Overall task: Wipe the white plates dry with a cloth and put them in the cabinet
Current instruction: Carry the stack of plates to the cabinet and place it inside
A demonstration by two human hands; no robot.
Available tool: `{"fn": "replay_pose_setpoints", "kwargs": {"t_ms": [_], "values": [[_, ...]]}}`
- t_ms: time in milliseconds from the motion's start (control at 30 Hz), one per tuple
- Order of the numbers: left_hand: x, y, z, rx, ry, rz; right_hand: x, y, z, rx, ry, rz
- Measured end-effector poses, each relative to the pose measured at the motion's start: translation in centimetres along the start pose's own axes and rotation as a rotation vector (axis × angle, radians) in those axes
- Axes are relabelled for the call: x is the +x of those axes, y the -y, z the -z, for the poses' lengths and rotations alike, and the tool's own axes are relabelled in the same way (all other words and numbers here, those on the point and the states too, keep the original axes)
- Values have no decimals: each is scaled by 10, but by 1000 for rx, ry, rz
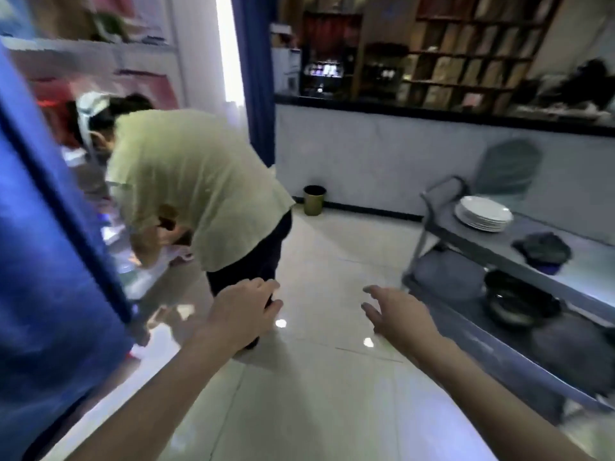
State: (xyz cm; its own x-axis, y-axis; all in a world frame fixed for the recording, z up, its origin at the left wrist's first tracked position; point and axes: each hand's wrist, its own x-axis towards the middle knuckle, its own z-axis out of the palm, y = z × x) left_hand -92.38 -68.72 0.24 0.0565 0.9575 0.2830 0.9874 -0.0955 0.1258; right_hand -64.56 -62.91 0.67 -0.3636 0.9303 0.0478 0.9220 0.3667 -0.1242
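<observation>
Reaching out over the pale tiled floor [316, 387], both arms end in bare grips that hold nothing: the left grip [246, 307] has relaxed, slightly bent fingers, and the right grip [396, 311] has its fingers spread apart. The stack of white plates [484, 214] sits on the top shelf of a steel trolley [592, 274] at the right, towards its far end and well apart from both grips. A dark crumpled cloth [542, 249] lies on the same shelf, near the plates but not touching them. A dark round pan [515, 301] rests on the lower shelf. Beyond the left grip a person in a pale green shirt [186, 181] bends over, beside a blurred blue panel [50, 244]. A small dark bin [314, 199] stands against the far grey wall.
</observation>
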Motion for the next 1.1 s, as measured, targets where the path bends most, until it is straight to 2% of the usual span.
{"fn": "replay_pose_setpoints", "kwargs": {"t_ms": [67, 200, 333, 433, 800, 1100], "values": [[47, -62, -24, -62, 33, -129, -23, -65, 12, -25, 18, -151], [119, -175, -70, -120, 127, -332, -66, -168, 28, -15, -67, -432], [187, -258, -111, -177, 123, -456, -65, -247, 35, -29, -119, -567], [244, -300, -140, -226, 123, -482, -39, -303, 39, -42, -142, -633], [436, -402, -224, -282, 188, -438, 92, -472, 34, 16, -152, -666], [582, -484, -309, -301, 238, -332, 218, -638, 16, 48, -130, -532]]}}
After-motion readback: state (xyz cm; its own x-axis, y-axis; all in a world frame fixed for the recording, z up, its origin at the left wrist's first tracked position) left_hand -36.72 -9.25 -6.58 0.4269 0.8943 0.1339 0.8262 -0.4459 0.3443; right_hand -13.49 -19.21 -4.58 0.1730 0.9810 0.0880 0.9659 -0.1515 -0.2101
